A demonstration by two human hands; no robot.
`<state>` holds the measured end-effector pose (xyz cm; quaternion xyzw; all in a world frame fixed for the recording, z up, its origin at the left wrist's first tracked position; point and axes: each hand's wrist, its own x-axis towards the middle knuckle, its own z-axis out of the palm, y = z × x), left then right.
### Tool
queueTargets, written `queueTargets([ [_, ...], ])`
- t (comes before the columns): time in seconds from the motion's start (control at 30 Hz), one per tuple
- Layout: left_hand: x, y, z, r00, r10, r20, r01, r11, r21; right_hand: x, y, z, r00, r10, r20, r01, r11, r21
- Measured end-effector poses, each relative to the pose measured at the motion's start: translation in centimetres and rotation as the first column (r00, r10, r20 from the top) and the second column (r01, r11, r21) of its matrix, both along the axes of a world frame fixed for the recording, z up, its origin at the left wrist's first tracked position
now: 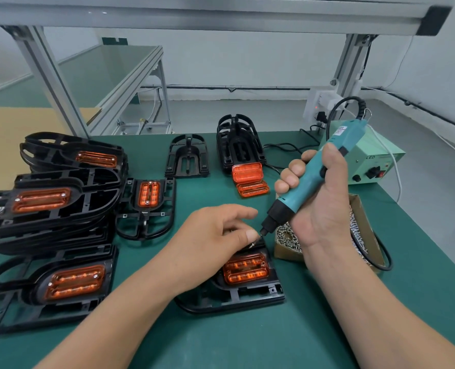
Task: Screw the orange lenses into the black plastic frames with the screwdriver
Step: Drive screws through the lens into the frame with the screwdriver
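A black plastic frame (247, 296) lies on the green mat in front of me with an orange lens (245, 268) seated in it. My left hand (215, 235) rests over the frame's far end, thumb and fingers pinching a small screw at the screwdriver's tip. My right hand (319, 198) grips the teal electric screwdriver (311, 174), tilted, bit pointing down-left at the pinched screw. Two loose orange lenses (249, 179) lie farther back, in front of a stack of empty black frames (238, 142).
Stacks of frames with lenses fitted (53, 198) fill the left side. A single fitted frame (146, 206) and an empty frame (187, 158) lie mid-table. A cardboard box of screws (359, 235) sits right of my hand, and a pale green power unit (372, 158) stands behind.
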<state>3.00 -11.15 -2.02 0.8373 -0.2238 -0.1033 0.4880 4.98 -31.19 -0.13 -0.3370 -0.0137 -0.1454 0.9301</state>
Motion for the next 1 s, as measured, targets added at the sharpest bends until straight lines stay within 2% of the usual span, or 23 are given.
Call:
queueTargets([
  [0.13, 0.7, 0.7, 0.0, 0.99, 0.094, 0.103, -0.098, 0.994, 0.043, 0.1, -0.2, 0.0, 1.0, 0.004, -0.002, -0.004, 1.0, -0.008],
  [0.2, 0.8, 1.0, 0.0, 0.978, 0.1, 0.182, -0.132, 0.976, 0.173, 0.0, -0.4, 0.1, 1.0, 0.011, 0.005, -0.01, 0.999, -0.033],
  [0.3, 0.5, 1.1, 0.2, 0.959, 0.026, 0.281, -0.15, 0.889, 0.432, -0.1, -0.7, 0.3, 0.999, 0.032, 0.018, -0.029, 0.993, -0.112],
  [0.43, 0.2, 0.6, 0.2, 0.954, -0.051, 0.296, -0.142, 0.791, 0.595, -0.4, -0.7, 0.4, 0.995, 0.088, 0.04, -0.076, 0.971, -0.228],
  [0.63, 0.2, 0.3, 0.2, 0.953, -0.072, 0.296, -0.137, 0.767, 0.627, -0.9, -0.3, 0.7, 0.987, 0.148, 0.07, -0.112, 0.923, -0.367],
  [1.0, 0.4, 0.1, -0.4, 0.949, -0.063, 0.308, -0.139, 0.793, 0.593, -1.9, 0.8, 1.3, 0.972, 0.214, 0.102, -0.143, 0.874, -0.464],
])
